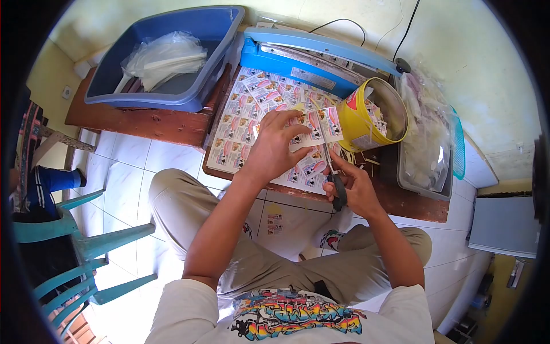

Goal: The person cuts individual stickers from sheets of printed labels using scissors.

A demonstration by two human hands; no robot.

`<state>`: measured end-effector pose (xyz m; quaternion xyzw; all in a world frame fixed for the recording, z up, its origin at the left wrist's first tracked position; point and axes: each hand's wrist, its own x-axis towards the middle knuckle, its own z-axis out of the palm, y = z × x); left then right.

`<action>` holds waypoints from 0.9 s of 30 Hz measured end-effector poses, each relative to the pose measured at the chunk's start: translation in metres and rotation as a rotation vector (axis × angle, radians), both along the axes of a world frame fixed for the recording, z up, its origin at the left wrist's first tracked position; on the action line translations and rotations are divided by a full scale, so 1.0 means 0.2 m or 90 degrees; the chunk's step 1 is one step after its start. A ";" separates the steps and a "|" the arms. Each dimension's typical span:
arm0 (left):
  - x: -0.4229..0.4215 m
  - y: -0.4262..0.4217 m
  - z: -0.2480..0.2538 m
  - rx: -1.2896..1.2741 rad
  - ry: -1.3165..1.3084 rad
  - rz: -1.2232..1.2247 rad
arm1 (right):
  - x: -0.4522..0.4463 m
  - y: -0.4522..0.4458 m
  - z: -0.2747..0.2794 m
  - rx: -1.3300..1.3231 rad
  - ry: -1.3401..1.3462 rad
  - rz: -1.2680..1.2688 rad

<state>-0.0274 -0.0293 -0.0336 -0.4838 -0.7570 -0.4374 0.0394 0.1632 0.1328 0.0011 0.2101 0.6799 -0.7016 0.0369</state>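
Note:
My left hand (270,143) pinches a strip of printed labels (331,122) between thumb and fingers, above the low wooden table. Scissors (339,194) with dark handles are in my right hand (358,188), their blades pointing away from me across the strip. Whether the blades are fully closed is hard to see. Under both hands lie printed label sheets (232,135), with loose cut pieces scattered on top. Just right of the strip, a yellow bucket (360,123) leans on its side a little, with cut labels inside.
Behind the sheets stands a blue paper cutter (272,62) with a long arm. A blue basin (195,94) at left holds clear plastic bags (166,54). More bags (427,132) fill a tray at right. Green chairs (86,243) stand at lower left; a label piece (275,223) lies on the floor.

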 end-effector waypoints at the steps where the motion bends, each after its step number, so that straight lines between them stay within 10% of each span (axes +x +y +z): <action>1: 0.00 0.00 0.00 0.002 0.000 -0.001 | 0.00 0.00 0.00 0.000 0.000 0.000; 27: 0.00 0.00 -0.01 0.020 0.000 -0.003 | 0.00 -0.02 0.02 0.039 -0.024 0.003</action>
